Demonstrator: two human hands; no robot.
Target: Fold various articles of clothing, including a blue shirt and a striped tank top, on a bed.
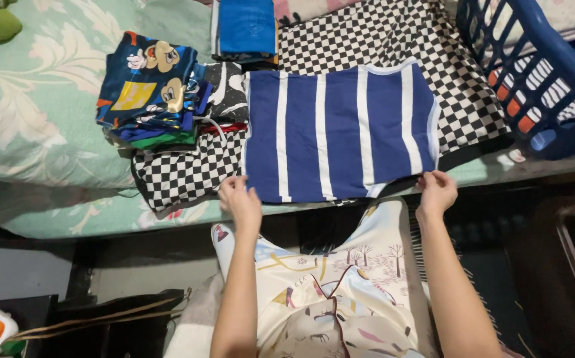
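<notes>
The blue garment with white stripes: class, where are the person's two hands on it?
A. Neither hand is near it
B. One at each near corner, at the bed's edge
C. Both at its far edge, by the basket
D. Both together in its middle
B: the left hand and right hand sit at opposite near corners of the blue striped garment, which is spread flat on the checkered cloth.

Navy garment with white stripes on a black-and-white checkered cloth; pale green floral bedsheet; blue basket.
</notes>
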